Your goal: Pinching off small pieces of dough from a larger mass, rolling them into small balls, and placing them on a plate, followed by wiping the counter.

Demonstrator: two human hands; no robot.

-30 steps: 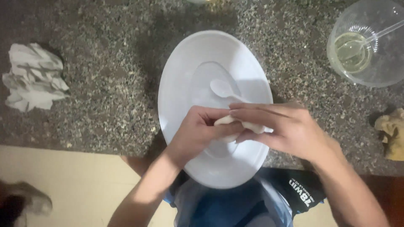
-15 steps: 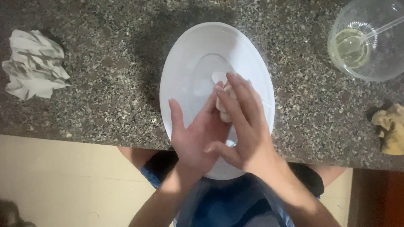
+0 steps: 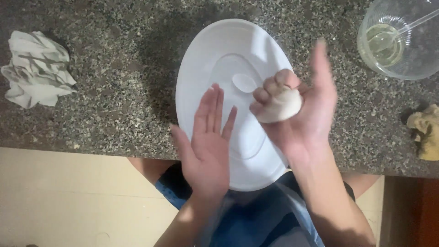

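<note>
A pale, smooth lump of dough (image 3: pixel 280 106) sits in the right hand (image 3: pixel 304 107), raised above the right half of a white oval plate (image 3: pixel 206 55). The fingers (image 3: pixel 274 87) of that hand curl over the top of the lump and close on it, while the thumb sticks up, blurred, toward the far edge of the counter. The left hand (image 3: pixel 208 142) is beside it, palm up and flat, fingers straight and close together, holding nothing; it hovers over the near left part of the plate and is apart from the dough. In the sunken middle of the plate lies a small flat white disc of dough (image 3: pixel 243 83), just beyond the fingertips of both hands. The plate rests on a dark speckled stone counter (image 3: pixel 114 91), with its near rim hanging over the counter edge above the person's lap. To the far left lies a crumpled white cloth (image 3: pixel 36 68). At the upper right stands a clear glass bowl (image 3: pixel 402 41) with a little yellowish liquid and a clear spoon in it. A crumpled tan rag (image 3: pixel 425 130) lies at the right edge.
</note>
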